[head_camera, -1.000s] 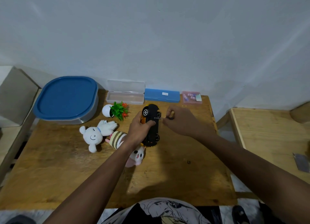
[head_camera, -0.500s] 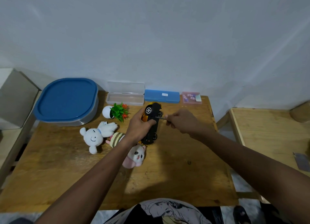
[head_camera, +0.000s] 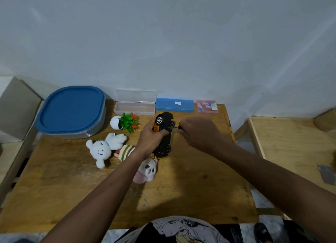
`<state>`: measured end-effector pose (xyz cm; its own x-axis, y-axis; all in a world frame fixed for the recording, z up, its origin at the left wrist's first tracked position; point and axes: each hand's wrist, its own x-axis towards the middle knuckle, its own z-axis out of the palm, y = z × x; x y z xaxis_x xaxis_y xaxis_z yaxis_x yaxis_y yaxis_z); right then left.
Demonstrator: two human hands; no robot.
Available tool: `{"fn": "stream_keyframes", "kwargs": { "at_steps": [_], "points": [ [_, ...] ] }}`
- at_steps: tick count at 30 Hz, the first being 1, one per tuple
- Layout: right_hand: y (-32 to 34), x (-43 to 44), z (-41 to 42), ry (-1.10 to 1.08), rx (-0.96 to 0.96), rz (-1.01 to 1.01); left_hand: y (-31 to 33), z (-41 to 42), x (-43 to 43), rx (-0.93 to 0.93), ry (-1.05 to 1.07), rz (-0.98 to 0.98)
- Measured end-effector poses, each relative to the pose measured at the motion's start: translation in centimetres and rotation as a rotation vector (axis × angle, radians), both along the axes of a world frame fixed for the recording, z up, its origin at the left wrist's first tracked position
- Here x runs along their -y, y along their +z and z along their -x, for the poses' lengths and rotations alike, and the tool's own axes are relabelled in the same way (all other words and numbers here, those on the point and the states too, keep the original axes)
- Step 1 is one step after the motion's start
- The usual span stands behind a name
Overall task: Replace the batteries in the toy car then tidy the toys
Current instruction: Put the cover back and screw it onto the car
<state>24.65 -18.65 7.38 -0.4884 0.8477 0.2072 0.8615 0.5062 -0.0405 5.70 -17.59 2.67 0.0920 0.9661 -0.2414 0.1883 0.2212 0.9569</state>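
Both hands: left [head_camera: 151,139] grips car [head_camera: 164,133], right [head_camera: 198,133] screwdriver [head_camera: 175,127].

Toy car [head_camera: 164,133] above table [head_camera: 72,184], plush toys [head_camera: 103,148] left, cases [head_camera: 135,104] behind

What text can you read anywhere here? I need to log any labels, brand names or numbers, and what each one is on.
Nothing here can be read.
Blue case: a small white sticker with dark marks, too small and blurred to read.
Pink box: items inside with print, too blurred to read.
White plush: a small tag, nothing readable.
Shirt: a drawn graphic, no readable words.
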Motion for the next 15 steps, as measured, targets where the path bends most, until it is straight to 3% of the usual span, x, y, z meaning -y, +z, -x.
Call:
{"fn": "stream_keyframes", "kwargs": {
  "at_steps": [7, 11, 15],
  "points": [
    [-0.7, 0.4, 1.2, -0.396, -0.518, 0.476, 0.5, 0.3, -0.4, 0.010, -0.010, -0.057],
    [0.6, 0.0, 0.8, -0.718, -0.867, 0.974, -0.1, 0.0, 0.0, -0.038, -0.051, -0.066],
    [0.6, -0.2, -0.4, -0.864, -0.965, 1.232, -1.1, -0.3, 0.6, -0.095, -0.103, -0.053]
  ]
}}
